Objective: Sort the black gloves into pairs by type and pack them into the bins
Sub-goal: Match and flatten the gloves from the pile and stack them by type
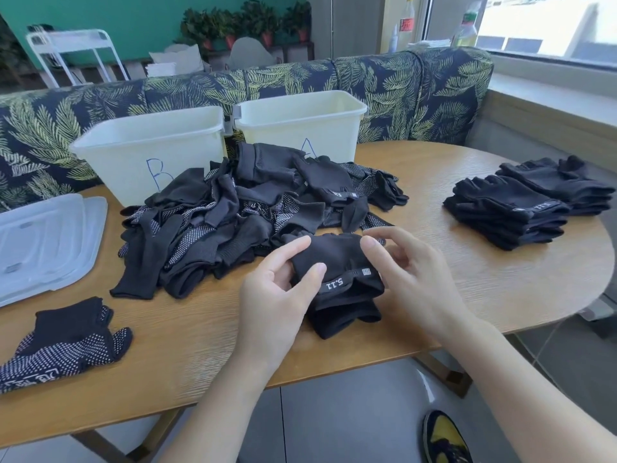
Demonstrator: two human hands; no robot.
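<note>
Both hands, left point(277, 289) and right point(410, 279), fingers curled, pinch the folded glove point(337, 262), seemingly a stacked pair.

A table point(434, 295) stands in front of a sofa point(400, 85). At its back edge sit two bins side by side, bin B point(133, 152) left of bin A point(300, 121). A heap of gloves point(240, 208) lies just in front of them. Lids point(43, 242) lie at far left, with a dotted glove pair point(66, 342) nearer. Stacked gloves point(527, 202) sit at right. Both hands, left hand point(277, 289) and right hand point(410, 275), meet on a folded pair point(337, 279) at the near edge
</note>
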